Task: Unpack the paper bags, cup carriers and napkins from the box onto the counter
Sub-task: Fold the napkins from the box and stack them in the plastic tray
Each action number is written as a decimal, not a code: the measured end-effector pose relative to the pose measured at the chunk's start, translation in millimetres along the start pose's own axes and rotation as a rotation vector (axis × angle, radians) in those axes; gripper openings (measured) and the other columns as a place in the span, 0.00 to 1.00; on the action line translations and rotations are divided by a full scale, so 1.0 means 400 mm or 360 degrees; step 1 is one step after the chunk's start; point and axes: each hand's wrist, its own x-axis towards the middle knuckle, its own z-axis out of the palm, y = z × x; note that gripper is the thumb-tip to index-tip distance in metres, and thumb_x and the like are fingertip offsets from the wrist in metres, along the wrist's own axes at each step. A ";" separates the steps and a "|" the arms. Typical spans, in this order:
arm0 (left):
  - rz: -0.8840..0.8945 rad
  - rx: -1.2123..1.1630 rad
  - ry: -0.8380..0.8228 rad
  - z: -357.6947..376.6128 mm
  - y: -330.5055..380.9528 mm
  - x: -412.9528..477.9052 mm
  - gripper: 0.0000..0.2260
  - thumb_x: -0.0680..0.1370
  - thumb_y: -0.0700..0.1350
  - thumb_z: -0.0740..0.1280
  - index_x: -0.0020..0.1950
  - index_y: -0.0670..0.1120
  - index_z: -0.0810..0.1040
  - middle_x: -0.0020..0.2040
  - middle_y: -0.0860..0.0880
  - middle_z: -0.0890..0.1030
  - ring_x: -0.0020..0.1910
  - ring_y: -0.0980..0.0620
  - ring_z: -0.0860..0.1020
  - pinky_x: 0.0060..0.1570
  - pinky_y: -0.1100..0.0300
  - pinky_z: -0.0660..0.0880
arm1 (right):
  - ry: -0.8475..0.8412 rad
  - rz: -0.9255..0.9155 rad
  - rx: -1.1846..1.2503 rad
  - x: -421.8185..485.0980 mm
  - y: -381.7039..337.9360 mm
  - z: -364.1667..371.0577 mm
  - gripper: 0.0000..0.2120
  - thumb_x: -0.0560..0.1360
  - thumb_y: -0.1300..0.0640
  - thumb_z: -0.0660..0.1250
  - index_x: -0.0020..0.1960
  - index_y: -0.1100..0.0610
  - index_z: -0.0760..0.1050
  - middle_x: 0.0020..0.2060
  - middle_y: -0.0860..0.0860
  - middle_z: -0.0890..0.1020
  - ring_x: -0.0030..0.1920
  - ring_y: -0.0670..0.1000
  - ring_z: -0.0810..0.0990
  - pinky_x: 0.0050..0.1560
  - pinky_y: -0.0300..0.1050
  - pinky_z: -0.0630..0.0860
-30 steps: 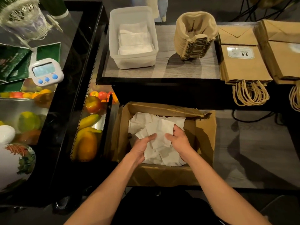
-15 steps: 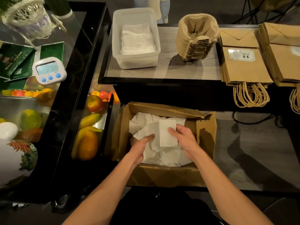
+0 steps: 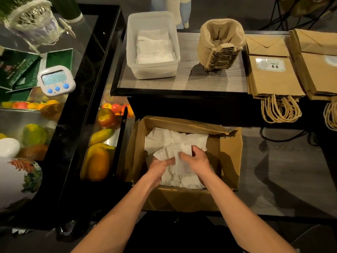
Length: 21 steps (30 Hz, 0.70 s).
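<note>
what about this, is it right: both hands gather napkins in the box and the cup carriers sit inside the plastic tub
Not quite. The head view shows the cup carriers standing on the counter beside the plastic tub, not inside it. The rest holds.

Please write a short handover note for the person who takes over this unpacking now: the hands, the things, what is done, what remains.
Left hand and right hand: both in the box, gripping a bunch of loose napkins.
On the counter: paper bags, cup carriers, and a tub partly filled with napkins.
Done: bags and carriers are out.
Left: the loose napkins, probably into the tub.
</note>
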 end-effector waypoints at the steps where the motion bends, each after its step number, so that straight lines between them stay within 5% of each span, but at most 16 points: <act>1: 0.0009 -0.0029 -0.0028 0.002 0.004 -0.004 0.15 0.73 0.45 0.79 0.57 0.52 0.81 0.54 0.49 0.86 0.59 0.45 0.82 0.64 0.45 0.78 | -0.0008 -0.0009 0.0036 -0.001 0.001 0.000 0.36 0.78 0.43 0.69 0.80 0.51 0.58 0.79 0.52 0.62 0.77 0.57 0.63 0.69 0.53 0.69; 4: 0.0005 -0.0233 -0.0108 0.001 0.015 -0.010 0.12 0.78 0.45 0.73 0.61 0.50 0.79 0.50 0.49 0.88 0.53 0.47 0.85 0.53 0.48 0.82 | 0.0033 -0.0062 0.0101 -0.005 0.002 -0.002 0.36 0.79 0.43 0.68 0.80 0.51 0.57 0.79 0.53 0.61 0.77 0.58 0.63 0.70 0.54 0.68; 8: 0.0006 -0.0265 -0.0067 -0.011 0.022 -0.007 0.10 0.79 0.44 0.73 0.60 0.50 0.79 0.46 0.49 0.88 0.51 0.45 0.85 0.58 0.42 0.80 | 0.0122 -0.0014 0.0437 -0.002 0.005 -0.010 0.38 0.79 0.47 0.69 0.81 0.54 0.54 0.80 0.54 0.59 0.78 0.58 0.61 0.72 0.54 0.66; 12: -0.0009 -0.0273 -0.0011 -0.017 0.019 0.005 0.12 0.77 0.43 0.74 0.60 0.50 0.80 0.53 0.45 0.86 0.54 0.43 0.84 0.59 0.40 0.80 | 0.0005 0.0095 0.0921 0.000 0.014 -0.037 0.41 0.76 0.47 0.73 0.81 0.52 0.55 0.80 0.53 0.60 0.78 0.57 0.61 0.75 0.55 0.61; 17: -0.0003 -0.0193 -0.0123 -0.003 0.021 0.001 0.14 0.77 0.43 0.74 0.62 0.48 0.80 0.52 0.46 0.87 0.52 0.44 0.85 0.53 0.45 0.82 | -0.0049 0.0133 0.0819 -0.009 0.002 -0.024 0.37 0.78 0.47 0.70 0.81 0.53 0.56 0.79 0.55 0.60 0.77 0.59 0.63 0.72 0.55 0.65; 21: -0.0072 -0.0137 -0.0172 0.000 0.015 0.002 0.17 0.77 0.46 0.74 0.66 0.47 0.80 0.56 0.45 0.86 0.56 0.43 0.85 0.61 0.42 0.79 | -0.0143 0.0223 0.0583 -0.005 0.002 0.005 0.37 0.80 0.41 0.65 0.82 0.51 0.53 0.81 0.53 0.56 0.79 0.60 0.58 0.74 0.56 0.62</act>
